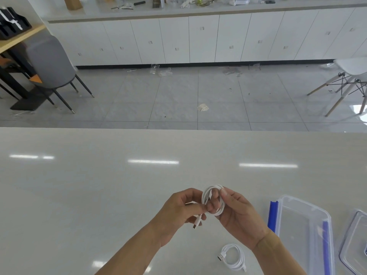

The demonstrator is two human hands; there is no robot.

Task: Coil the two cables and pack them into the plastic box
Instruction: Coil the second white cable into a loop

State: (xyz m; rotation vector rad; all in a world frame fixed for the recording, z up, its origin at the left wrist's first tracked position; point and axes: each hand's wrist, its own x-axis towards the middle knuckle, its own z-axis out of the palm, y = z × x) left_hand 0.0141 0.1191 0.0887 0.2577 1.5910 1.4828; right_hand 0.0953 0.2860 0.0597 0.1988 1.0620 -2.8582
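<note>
**Both hands on one white cable, second coil on the table**

While the right hand [236, 213] holds a coiled white cable [213, 199] above the table [99, 185], its thumb and fingers are curled through and around the loops. The left hand [178, 211] is close beside it and pinches the free end of the same cable, so the plug [197, 223] hangs down under the left fingers. The two hands are almost touching each other.

A second white cable [234, 257] lies already coiled on the table, near the person, under the right forearm, with its flat USB plug pointing to the left. Nobody touches it.

To the right stands the clear plastic box [303, 231] with blue clips on its sides; it is open and I see nothing inside. Just beside it, at the right edge of the view, lies a clear lid [353, 241], only partly visible.

Beyond the table there are a tiled floor [178, 100], white cabinets [178, 40] and a grey chair [49, 62].
</note>
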